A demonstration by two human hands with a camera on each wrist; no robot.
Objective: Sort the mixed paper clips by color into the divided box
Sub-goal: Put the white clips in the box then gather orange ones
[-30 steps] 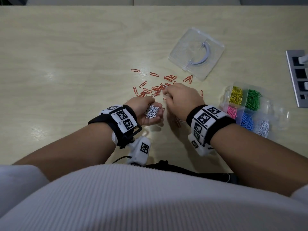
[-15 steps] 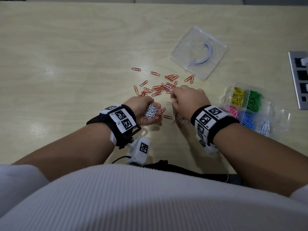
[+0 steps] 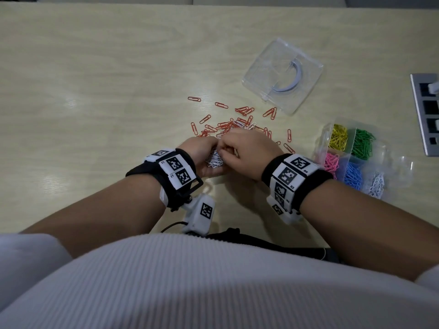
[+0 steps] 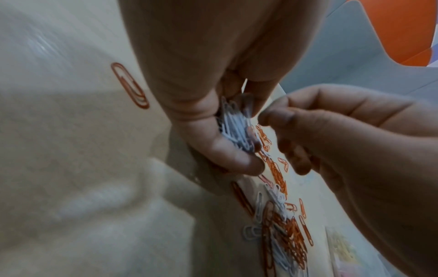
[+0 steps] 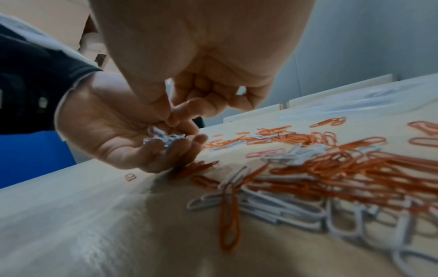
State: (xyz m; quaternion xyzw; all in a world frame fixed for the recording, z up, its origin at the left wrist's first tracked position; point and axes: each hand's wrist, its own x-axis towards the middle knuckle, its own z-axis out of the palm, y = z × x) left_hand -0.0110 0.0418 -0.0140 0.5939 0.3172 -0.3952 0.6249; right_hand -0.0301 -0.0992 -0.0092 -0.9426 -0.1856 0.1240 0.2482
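1. The left hand [image 3: 202,155] lies palm up on the bench [image 3: 95,91], cupping a heap of white clips [image 3: 215,160].
2. The right hand [image 3: 247,153] covers that heap, fingertips pinched together; whether they hold a clip I cannot tell.
3. Orange clips [image 3: 223,128] lie scattered at 12 o'clock from the hands.
4. The divided box [image 3: 351,157] sits at 3 o'clock, its clear walls faint.

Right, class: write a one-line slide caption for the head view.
Left hand cups white paper clips as right hand adds more, orange clips scattered beyond, divided box alongside.
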